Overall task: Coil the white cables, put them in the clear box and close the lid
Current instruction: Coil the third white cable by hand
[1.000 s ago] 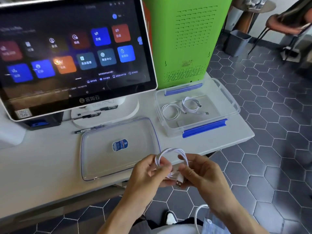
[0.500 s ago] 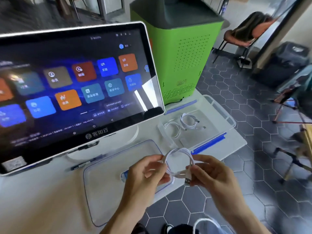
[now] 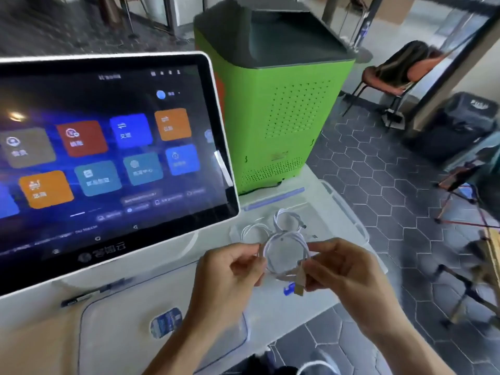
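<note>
A coiled white cable (image 3: 286,240) forms a round loop held between both hands above the near edge of the clear box (image 3: 349,212). My left hand (image 3: 227,274) pinches the loop's left side. My right hand (image 3: 343,269) pinches its right side, with the metal USB plug (image 3: 299,285) hanging below the fingers. Two coiled white cables (image 3: 281,220) lie inside the box. The clear lid (image 3: 113,328) with a blue label lies flat on the table, left of and below my hands. Another white cable (image 3: 316,365) shows at the bottom edge.
A large touchscreen terminal (image 3: 108,158) stands at the left on the white table (image 3: 32,342). Behind the box rises a green cabinet (image 3: 276,117). A black pen (image 3: 89,295) lies near the terminal's base. The table edge drops to a tiled floor on the right.
The view tilted upward. Both hands carried the coiled cable up and forward, from over the lid's corner to over the box's near edge.
</note>
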